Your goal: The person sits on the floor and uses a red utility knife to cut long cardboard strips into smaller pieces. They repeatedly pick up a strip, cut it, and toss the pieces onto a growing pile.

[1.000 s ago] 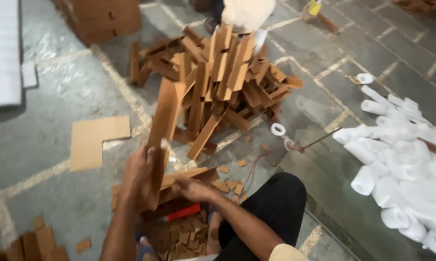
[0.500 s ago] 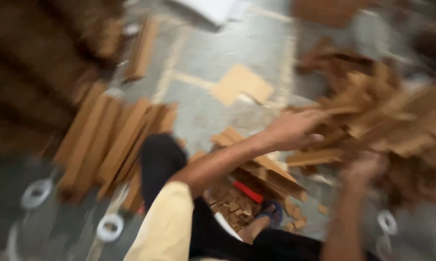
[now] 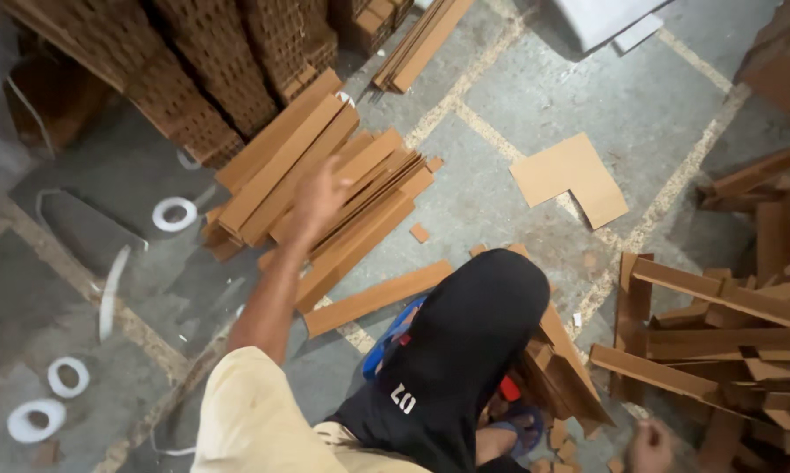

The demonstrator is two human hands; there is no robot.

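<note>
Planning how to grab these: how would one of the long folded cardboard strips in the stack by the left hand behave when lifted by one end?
The cardboard strips look creased lengthwise into an angle, so one would probably stay fairly stiff, not droop. They seem thin, likely light. Loosely stacked beneath the left hand, neighbours may slide.

Hands: two are showing, left hand (image 3: pixel 320 194) and right hand (image 3: pixel 651 445)
Tape rolls (image 3: pixel 174 214): three are lying on the floor
L-shaped cardboard sheet (image 3: pixel 573 179): one is lying flat
</note>
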